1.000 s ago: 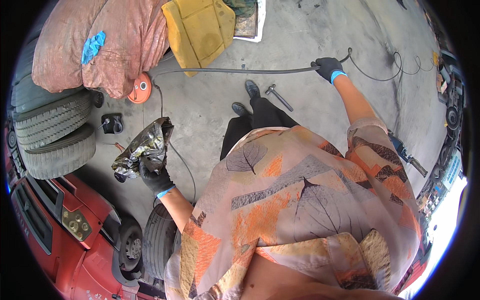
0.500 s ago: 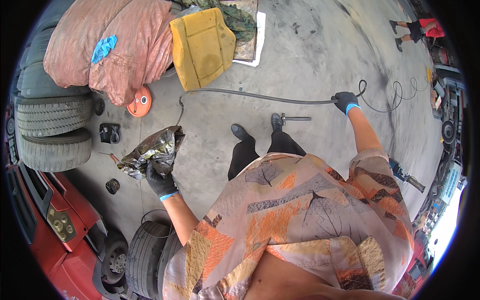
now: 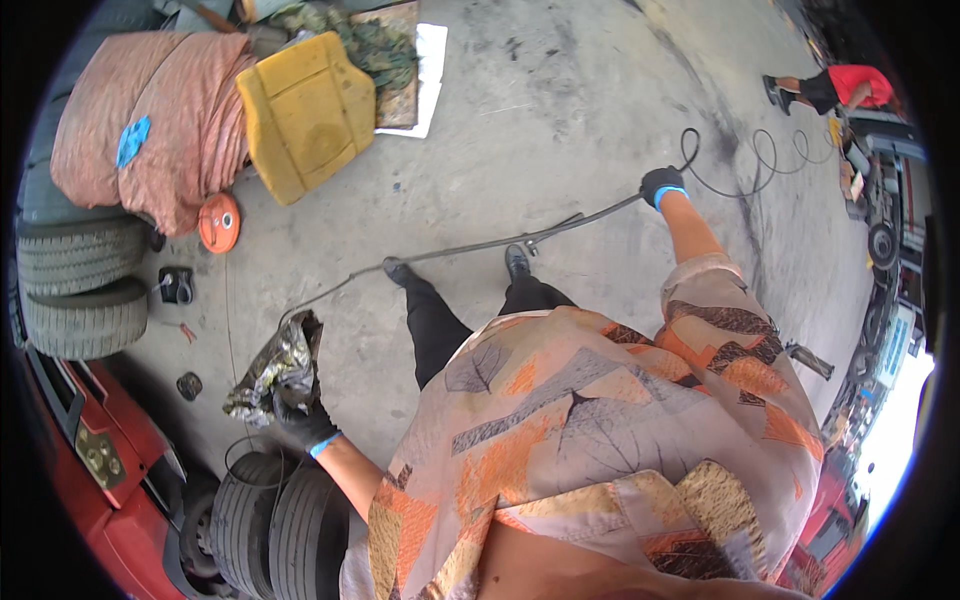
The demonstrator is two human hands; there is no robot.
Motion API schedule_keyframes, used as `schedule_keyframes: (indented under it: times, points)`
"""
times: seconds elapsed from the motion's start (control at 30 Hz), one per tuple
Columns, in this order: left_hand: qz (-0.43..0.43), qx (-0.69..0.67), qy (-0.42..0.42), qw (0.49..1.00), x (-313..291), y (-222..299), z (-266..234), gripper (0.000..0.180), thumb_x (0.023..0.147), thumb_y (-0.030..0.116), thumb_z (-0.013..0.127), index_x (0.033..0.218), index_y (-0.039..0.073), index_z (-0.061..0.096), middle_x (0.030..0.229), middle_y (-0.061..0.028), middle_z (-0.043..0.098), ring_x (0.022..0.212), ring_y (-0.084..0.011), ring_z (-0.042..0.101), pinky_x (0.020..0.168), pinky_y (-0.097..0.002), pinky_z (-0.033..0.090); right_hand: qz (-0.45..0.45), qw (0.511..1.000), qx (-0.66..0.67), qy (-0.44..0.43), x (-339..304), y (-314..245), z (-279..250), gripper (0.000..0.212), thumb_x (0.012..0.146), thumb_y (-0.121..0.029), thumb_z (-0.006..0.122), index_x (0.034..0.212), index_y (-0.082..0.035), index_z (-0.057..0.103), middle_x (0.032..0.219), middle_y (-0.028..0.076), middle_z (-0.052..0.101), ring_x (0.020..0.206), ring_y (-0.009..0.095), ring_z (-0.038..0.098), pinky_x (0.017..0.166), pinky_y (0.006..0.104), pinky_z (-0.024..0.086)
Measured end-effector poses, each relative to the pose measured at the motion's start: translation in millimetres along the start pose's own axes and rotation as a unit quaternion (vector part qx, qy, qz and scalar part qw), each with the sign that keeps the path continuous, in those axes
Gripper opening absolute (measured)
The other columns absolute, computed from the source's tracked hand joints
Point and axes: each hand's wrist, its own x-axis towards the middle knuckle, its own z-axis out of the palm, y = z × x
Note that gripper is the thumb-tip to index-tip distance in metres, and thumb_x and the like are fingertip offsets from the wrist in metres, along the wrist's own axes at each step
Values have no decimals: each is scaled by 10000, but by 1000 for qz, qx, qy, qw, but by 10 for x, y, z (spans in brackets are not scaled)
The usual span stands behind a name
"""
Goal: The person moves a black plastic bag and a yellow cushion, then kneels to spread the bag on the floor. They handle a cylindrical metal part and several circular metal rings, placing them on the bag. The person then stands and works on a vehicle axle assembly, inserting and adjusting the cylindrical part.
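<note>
Clock read from centre of head view: left hand [image 3: 300, 422], dark glove with blue cuff, at 8 o'clock, grasping crumpled dark shiny bag [image 3: 272, 370]; fingers partly hidden. Right hand [image 3: 660, 184], same glove type, at 2 o'clock, clenched round dark hose [image 3: 470, 246]. Hose slants between the hands, one end reaching the bag's mouth at about 9; can't tell if it goes inside. Past right hand it loops off toward 2. Hammer [image 3: 560, 227] on floor at 1, overlapped by hose line. Yellow seat cushion [image 3: 312, 118] at 11, touching pinkish wrapped bundle [image 3: 185, 125] at 10, blue glove [image 3: 132, 142] on top. Orange disc [image 3: 219, 223] just below bundle. Stacked tyres [image 3: 82, 318] at 9, more tyres [image 3: 265, 525] at 7 to 8, near red vehicle [image 3: 130, 520]. Co-worker [image 3: 862, 88] in red top at 2, well apart.
</note>
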Motion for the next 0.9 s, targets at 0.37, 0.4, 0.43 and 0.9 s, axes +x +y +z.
schedule_keyframes:
  times: [0.37,0.4,0.43,0.9]
  points:
    - [62,124,-140,980,-754,-763,278,388,913,132,493,1270,-20,484,1272,-156,516,1081,-284,548,927,-410,483,3,999,2,49,120,566,788,144,788,-179,593,835,-149,725,853,62,711,857,235,670,868,381,423]
    - [-8,57,-51,997,-977,-740,608,405,916,159,489,1289,-1,470,1290,-152,505,1097,-284,539,911,-398,486,7,999,20,44,132,555,845,141,781,-171,595,828,-146,726,844,67,710,857,239,670,873,383,421]
    - [-20,46,-94,994,-904,-797,606,411,914,167,492,1291,4,469,1294,-153,502,1103,-282,536,895,-390,490,10,998,39,39,131,539,878,138,775,-163,598,821,-143,726,835,72,709,858,244,670,878,384,420]
    - [-37,19,-78,996,-1278,-1129,906,498,884,196,529,1329,-2,425,1369,-172,440,1214,-327,467,920,-407,472,5,988,87,128,479,78,280,135,785,-152,590,806,-134,722,813,69,708,831,258,664,815,413,417]
